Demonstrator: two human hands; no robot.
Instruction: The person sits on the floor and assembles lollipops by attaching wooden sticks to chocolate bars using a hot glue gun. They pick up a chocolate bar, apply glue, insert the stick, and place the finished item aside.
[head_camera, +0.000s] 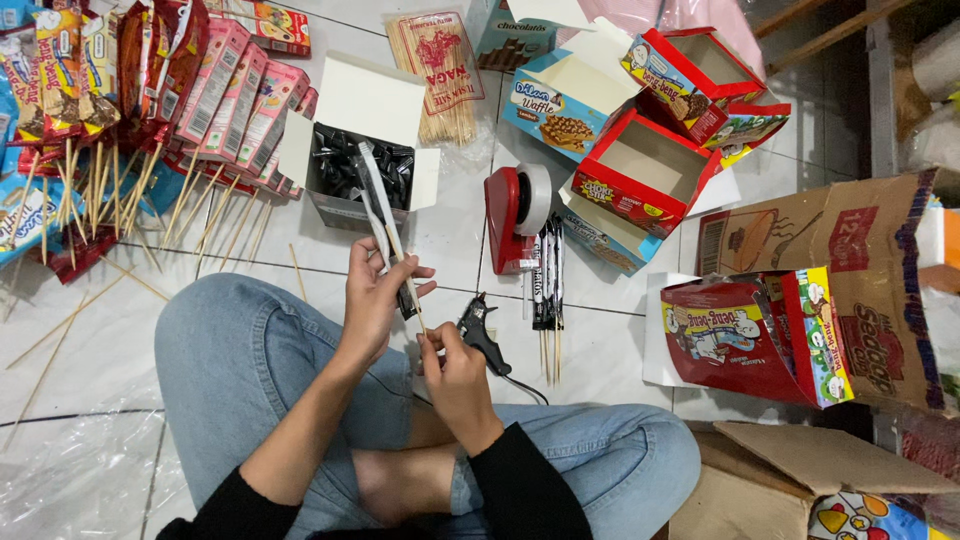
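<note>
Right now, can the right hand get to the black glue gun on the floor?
Probably yes. The glue gun lies just beside the right hand with nothing between them, but that hand now pinches a bamboo skewer.

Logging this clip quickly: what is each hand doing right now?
Left hand: closed on long black-and-white snack sachet.
Right hand: pinching thin wooden skewer.

A thin wooden stick (408, 285) and a glossy black plastic packet (376, 200) are held in the left hand (372, 300). The stick is also pinched by the right hand (455, 375). The glue gun (480, 335) is made of matt black plastic. Smooth shiny tiles (90, 350) are seen on the floor. The open box (365, 135) is made of plain white card. Soft blue denim is worn on the legs (235, 360).
</note>
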